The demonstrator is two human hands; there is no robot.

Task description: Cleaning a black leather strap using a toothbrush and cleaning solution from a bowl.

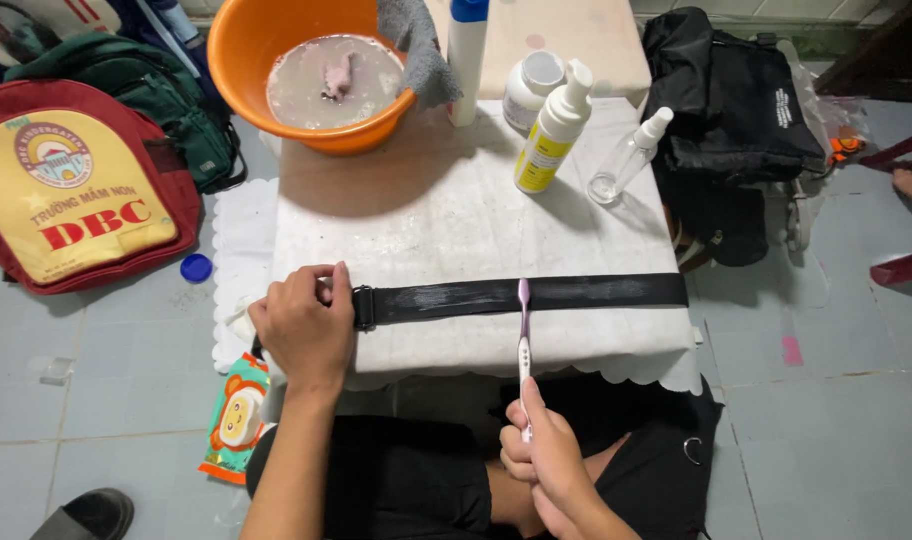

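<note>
One black strap lies flat across the near edge of the small cloth-covered table. Left hand presses palm-down on its buckle end, fingers curled over it. Right hand grips a purple toothbrush by the handle, bristles on the strap. Behind, an orange basin holds cloudy water and a pink scrap; four bottles stand beside it

Left hand: palm down, fingers curled, pressing flat, forearm extended forward. Right hand: closed in a pinch grip, thumb uppermost, wrist low and near the body, forearm angled inward.
</note>
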